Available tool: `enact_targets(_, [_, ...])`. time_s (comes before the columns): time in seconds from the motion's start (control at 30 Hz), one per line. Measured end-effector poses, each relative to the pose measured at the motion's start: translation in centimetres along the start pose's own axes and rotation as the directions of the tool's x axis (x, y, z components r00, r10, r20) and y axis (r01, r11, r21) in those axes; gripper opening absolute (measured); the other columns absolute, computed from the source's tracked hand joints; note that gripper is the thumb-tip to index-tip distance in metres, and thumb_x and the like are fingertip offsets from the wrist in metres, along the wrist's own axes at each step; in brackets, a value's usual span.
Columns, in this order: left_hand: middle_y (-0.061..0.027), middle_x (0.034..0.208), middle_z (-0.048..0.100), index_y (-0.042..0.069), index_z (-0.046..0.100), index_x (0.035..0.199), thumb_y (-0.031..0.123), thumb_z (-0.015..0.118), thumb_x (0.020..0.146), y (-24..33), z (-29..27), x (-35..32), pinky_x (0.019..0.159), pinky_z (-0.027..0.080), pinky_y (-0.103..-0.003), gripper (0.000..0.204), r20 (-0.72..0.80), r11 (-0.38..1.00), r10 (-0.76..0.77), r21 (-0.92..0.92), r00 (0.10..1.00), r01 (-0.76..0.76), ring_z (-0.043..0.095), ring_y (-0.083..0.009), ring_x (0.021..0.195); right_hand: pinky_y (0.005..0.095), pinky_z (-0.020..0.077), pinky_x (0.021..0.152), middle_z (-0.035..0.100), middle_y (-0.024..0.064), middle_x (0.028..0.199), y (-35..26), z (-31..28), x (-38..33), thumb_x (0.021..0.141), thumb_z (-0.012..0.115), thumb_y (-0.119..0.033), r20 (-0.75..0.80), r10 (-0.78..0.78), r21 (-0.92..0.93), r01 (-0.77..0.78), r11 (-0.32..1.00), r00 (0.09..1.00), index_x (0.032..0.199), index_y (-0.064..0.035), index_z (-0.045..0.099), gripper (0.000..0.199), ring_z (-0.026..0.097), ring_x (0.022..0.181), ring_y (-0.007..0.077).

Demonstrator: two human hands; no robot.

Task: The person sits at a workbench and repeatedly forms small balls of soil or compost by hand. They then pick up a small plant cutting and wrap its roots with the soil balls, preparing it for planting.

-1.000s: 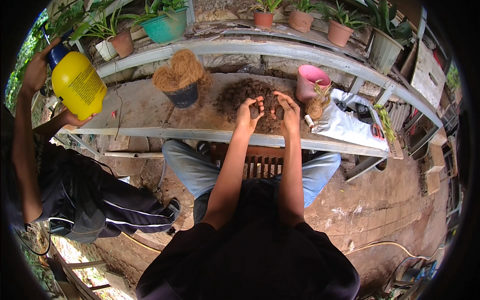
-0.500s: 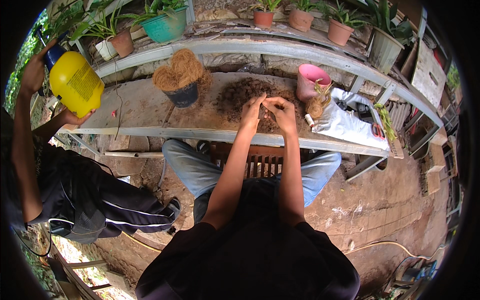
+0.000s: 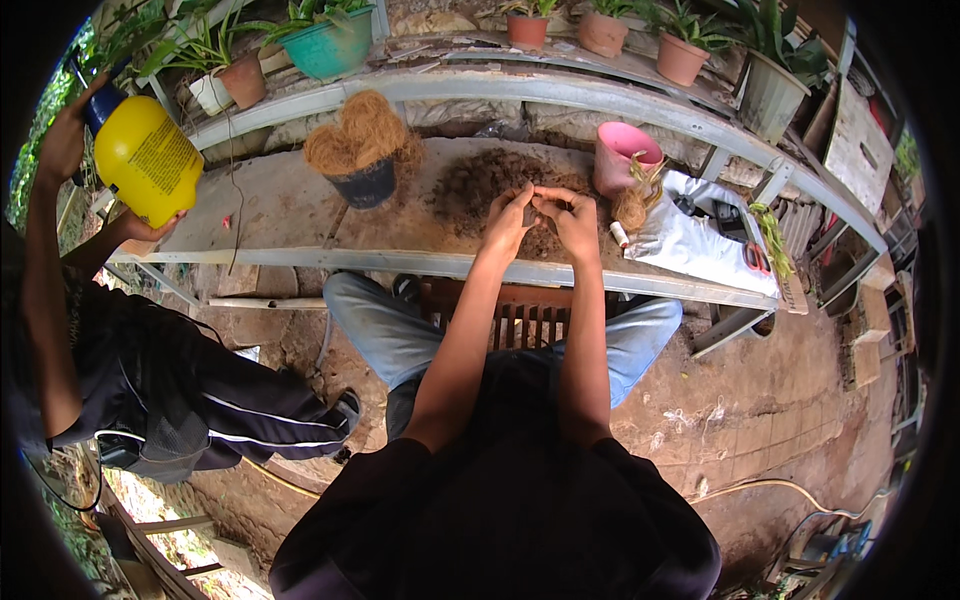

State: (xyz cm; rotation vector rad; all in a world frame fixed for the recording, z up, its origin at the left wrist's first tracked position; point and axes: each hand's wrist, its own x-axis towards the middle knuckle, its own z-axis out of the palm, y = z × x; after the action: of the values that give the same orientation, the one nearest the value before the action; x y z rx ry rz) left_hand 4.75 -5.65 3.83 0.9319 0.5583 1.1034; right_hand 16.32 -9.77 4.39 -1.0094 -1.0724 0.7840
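While I sit at the long grey bench (image 3: 290,215), both my hands meet over one heap of dark crumbly soil (image 3: 470,185) spread on its top; my left hand (image 3: 508,218) is curled, fingers bent in toward the thumb, and my right hand (image 3: 572,215) is curled the same way, the fingertips of the two touching; between them sits a small dark clump (image 3: 530,212), though whether one hand or both pinch it I cannot tell; the soil is loose, grainy and flat-edged, lying under and just behind my knuckles; to my left stands one dark round pot (image 3: 366,183) heaped with brown, stringy coconut fibre (image 3: 358,133); to my right stands one pink plastic pot (image 3: 622,155), smooth and tapered, with a tuft of the same fibre beside it; one white crinkled plastic bag (image 3: 690,245) lies further right; on the ledge behind I count seven potted plants, one in a teal bowl (image 3: 335,48), the rest mostly terracotta; at far left another person holds one glossy yellow sprayer bottle (image 3: 148,160)
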Motion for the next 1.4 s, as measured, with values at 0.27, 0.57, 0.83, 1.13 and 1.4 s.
enact_targets(0.27, [-0.0044,0.081,0.063,0.003,0.063,0.093,0.019,0.063,0.094,1.4,-1.8,0.2,0.053,0.049,-0.027,0.016,-0.200,0.988,0.035,-0.139,0.979,-0.064,0.062,-0.0140,0.068,0.0244,0.0400,0.044,0.060,0.0044,0.065,-0.6,-0.7,-0.1,0.086,0.073,-0.017,-0.205,0.102,0.254,-0.047,0.966,0.973,0.082,0.0039,0.068,0.022,0.052,0.048,0.0093])
enact_targets(0.57, [-0.0002,0.059,0.042,0.011,0.044,0.066,0.042,0.062,0.091,1.9,-2.2,-0.7,0.039,0.033,-0.024,0.043,-0.250,0.981,-0.001,-0.190,0.968,-0.048,0.042,-0.0104,0.048,0.0233,0.0368,0.041,0.061,0.0055,0.066,-1.9,0.0,-0.9,0.082,0.077,-0.017,-0.233,0.184,0.336,-0.098,0.937,0.955,0.067,-0.0021,0.062,0.026,0.055,0.049,0.0115])
enact_targets(0.83, [-0.0012,0.062,0.048,0.016,0.041,0.063,0.036,0.061,0.092,0.9,-3.0,0.3,0.048,0.045,-0.027,0.040,-0.206,0.968,0.009,-0.244,0.978,-0.061,0.052,-0.0131,0.056,0.0234,0.0354,0.039,0.058,0.0050,0.059,-0.8,0.3,-0.6,0.082,0.077,-0.023,-0.257,0.172,0.331,-0.080,0.940,0.951,0.062,-0.0038,0.060,0.033,0.052,0.045,0.0107])
enact_targets(1.13, [-0.0026,0.074,0.056,0.009,0.054,0.073,0.031,0.061,0.092,0.5,-5.1,0.4,0.060,0.052,-0.031,0.030,0.089,0.864,-0.021,-0.499,0.996,0.063,0.061,-0.0184,0.072,0.0292,0.0284,0.035,0.044,0.0046,0.048,1.0,-1.0,-0.2,0.082,0.072,-0.028,-0.264,0.215,0.385,-0.102,0.917,0.940,0.059,-0.0059,0.054,0.037,0.042,0.037,0.0153])
enact_targets(1.4, [-0.0063,0.070,0.052,0.007,0.054,0.075,0.037,0.056,0.091,1.0,-2.4,0.9,0.058,0.053,-0.033,0.035,-0.132,0.888,-0.003,-0.455,0.991,-0.058,0.051,-0.0149,0.061,0.0282,0.0365,0.043,0.057,0.0077,0.069,1.7,-0.8,0.6,0.090,0.061,-0.024,-0.294,0.187,0.521,-0.007,0.853,0.937,0.085,-0.0019,0.058,0.023,0.049,0.051,0.0157])
